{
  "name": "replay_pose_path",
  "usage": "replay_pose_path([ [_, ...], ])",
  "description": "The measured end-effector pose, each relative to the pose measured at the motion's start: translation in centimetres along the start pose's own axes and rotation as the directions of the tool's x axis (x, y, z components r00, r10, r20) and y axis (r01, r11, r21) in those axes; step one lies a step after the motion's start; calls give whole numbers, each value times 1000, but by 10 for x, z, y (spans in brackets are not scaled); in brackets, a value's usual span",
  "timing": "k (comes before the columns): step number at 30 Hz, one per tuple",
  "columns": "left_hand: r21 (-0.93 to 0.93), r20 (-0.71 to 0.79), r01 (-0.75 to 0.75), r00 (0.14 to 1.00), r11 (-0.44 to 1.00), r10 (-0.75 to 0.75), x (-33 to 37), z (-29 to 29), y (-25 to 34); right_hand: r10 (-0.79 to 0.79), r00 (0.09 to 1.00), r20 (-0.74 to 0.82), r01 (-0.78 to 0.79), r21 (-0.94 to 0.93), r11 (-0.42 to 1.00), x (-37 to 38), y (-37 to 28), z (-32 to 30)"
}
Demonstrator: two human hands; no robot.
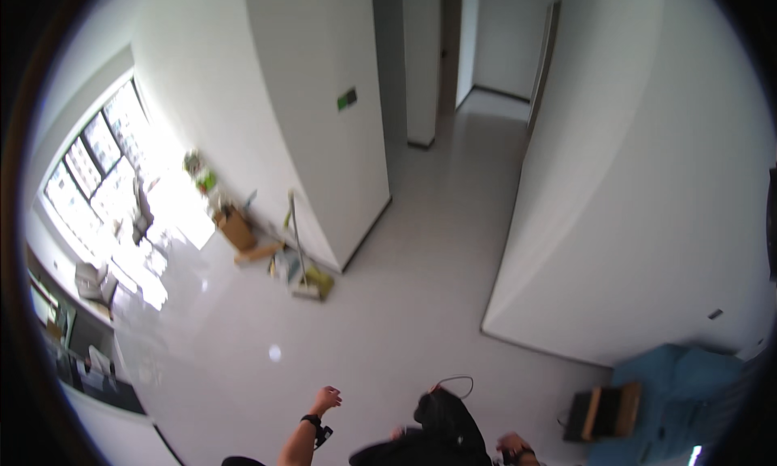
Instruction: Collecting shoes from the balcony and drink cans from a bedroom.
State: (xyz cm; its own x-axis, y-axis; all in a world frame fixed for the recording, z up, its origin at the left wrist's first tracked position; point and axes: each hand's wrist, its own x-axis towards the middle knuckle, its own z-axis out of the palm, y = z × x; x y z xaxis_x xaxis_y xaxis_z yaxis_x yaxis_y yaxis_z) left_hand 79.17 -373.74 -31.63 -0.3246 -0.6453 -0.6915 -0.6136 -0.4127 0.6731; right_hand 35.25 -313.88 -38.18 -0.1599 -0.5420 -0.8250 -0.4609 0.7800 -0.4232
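Observation:
My left hand [327, 399] hangs in front of me at the lower middle, above the pale floor. A black band is on its wrist, its fingers are loosely bent and a little apart, and nothing shows in it. My right hand [511, 442] is low beside my dark-clothed leg [453, 425], also with a black wristband; blur and the lower edge hide how its fingers stand. A thin cable loop [460, 377] sticks out ahead of that leg. Neither hand touches anything I can make out.
A floor mop [298, 243] leans at the wall corner, with a cardboard box [235, 227] behind it. To the right stands a blue sofa [676, 385] with a brown-and-black box-like thing [603, 412] against it. A corridor [477, 134] runs ahead between white walls. Chairs [95, 284] are far left.

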Motion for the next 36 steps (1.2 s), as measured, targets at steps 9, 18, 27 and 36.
replay_pose_path([
  [9,268,107,-255,966,929,234,318,-2,331,156,979,-130,-95,390,916,212,-209,-344],
  [18,-150,208,395,909,907,-361,435,-15,393,2,948,-317,232,700,676,461,-325,-782],
  [27,-116,218,508,851,854,-477,699,27,648,-310,491,-814,507,-22,862,642,-283,-1026],
  [36,-2,150,-368,919,930,364,1132,195,1227,465,884,-36,-226,840,494,686,-321,-1208],
])
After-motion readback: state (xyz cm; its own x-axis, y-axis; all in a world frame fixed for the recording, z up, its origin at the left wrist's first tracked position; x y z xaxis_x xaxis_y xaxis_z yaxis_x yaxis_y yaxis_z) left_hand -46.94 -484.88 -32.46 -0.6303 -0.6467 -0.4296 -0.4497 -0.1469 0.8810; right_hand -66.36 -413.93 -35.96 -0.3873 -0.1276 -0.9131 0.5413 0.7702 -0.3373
